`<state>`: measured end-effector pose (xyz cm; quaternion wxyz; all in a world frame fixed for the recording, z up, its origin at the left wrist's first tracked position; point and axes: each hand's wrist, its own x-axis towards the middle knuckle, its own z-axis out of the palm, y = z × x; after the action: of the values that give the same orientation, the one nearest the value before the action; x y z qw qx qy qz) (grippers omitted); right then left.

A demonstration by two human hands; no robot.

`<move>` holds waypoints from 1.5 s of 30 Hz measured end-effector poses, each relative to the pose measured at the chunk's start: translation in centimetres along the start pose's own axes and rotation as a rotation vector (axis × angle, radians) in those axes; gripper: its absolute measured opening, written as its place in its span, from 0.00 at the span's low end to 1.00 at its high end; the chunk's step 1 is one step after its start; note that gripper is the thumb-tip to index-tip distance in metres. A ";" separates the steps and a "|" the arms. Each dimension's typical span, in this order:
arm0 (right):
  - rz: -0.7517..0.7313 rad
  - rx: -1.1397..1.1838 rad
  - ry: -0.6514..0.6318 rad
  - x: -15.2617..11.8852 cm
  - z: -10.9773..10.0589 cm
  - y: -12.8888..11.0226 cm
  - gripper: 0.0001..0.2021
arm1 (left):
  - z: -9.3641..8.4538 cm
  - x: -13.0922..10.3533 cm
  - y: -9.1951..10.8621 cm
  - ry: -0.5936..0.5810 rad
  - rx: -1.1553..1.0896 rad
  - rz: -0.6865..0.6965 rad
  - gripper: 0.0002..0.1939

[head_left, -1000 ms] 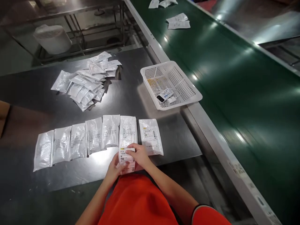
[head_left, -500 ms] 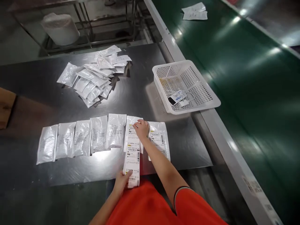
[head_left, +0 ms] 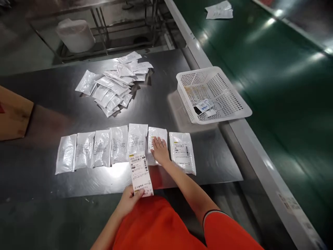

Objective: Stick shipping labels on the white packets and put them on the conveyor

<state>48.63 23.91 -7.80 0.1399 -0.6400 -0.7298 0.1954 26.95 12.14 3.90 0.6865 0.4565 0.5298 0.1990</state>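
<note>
My left hand [head_left: 131,199] is closed on the lower end of a strip of printed shipping labels [head_left: 140,170], its thumb on top. The strip's upper end lies in front of a white bubble mailer [head_left: 137,139]. My right hand [head_left: 160,150] lies flat, fingers spread, on another bubble mailer [head_left: 158,132], mostly covering the label there. To its right, a labelled bubble mailer [head_left: 182,152] lies on the table. Several more bubble mailers [head_left: 101,147] continue the row leftward, printed text showing on them.
A heap of white mailers [head_left: 114,86] lies farther back on the metal table [head_left: 161,100]. The white perforated basket [head_left: 221,119] holds a small labelled item and rests partly on the frame of the green conveyor [head_left: 281,104]. At left is a cardboard box [head_left: 15,114].
The label strip has separated from the mailer under my right hand and swung left with my left hand. My right hand now lies flat on that mailer. The view has shifted slightly.
</note>
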 end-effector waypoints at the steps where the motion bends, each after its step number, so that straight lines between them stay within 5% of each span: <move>1: 0.052 0.119 0.000 -1.0 -0.3 -0.8 0.23 | -0.6 -0.1 0.3 -0.031 -0.036 -0.002 0.23; 4: 0.190 0.458 -0.032 -4.0 -1.3 -4.4 0.17 | -2.2 -1.1 0.8 -0.116 -0.080 0.005 0.22; 9: 0.307 1.209 0.010 -5.5 -3.9 -11.5 0.22 | -4.7 -3.5 -0.9 -0.229 -0.190 -0.065 0.24; 12: 0.291 1.252 -0.005 -5.6 -5.1 -14.5 0.19 | -5.9 -4.1 -1.8 -0.270 -0.178 -0.116 0.25; 16: 0.354 1.087 0.070 -7.1 -5.3 -16.3 0.14 | -7.0 -2.0 -0.2 -0.018 -0.225 0.017 0.26; 19: 0.329 0.892 0.138 -7.1 -5.2 -16.0 0.11 | -6.9 1.2 2.6 0.047 -0.382 0.033 0.25; 22: 0.310 0.792 0.204 -4.3 -4.6 -14.1 0.09 | -5.7 4.3 4.4 0.130 -0.431 -0.010 0.21; 28: 0.309 0.652 0.254 7.0 -1.3 -8.3 0.09 | -2.7 7.2 1.3 0.413 -0.560 -0.116 0.20; 33: 0.319 0.272 0.190 12.4 1.6 -6.2 0.09 | -2.1 5.1 -3.6 0.476 -0.579 -0.322 0.22; 37: 0.283 0.094 0.192 12.5 2.7 -6.3 0.16 | -1.4 1.0 -6.0 0.275 -0.424 -0.365 0.22; 40: 0.152 0.004 0.172 11.1 3.4 -7.2 0.26 | -1.2 -1.7 -5.8 0.176 -0.252 -0.300 0.22; 45: -0.095 0.030 -0.005 8.6 5.1 -8.2 0.27 | -3.8 -2.8 -3.2 0.283 -0.152 -0.161 0.19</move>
<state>37.92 31.00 -8.87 0.1568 -0.6018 -0.7568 0.2013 21.87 10.00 2.69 0.6513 0.3269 0.6395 0.2450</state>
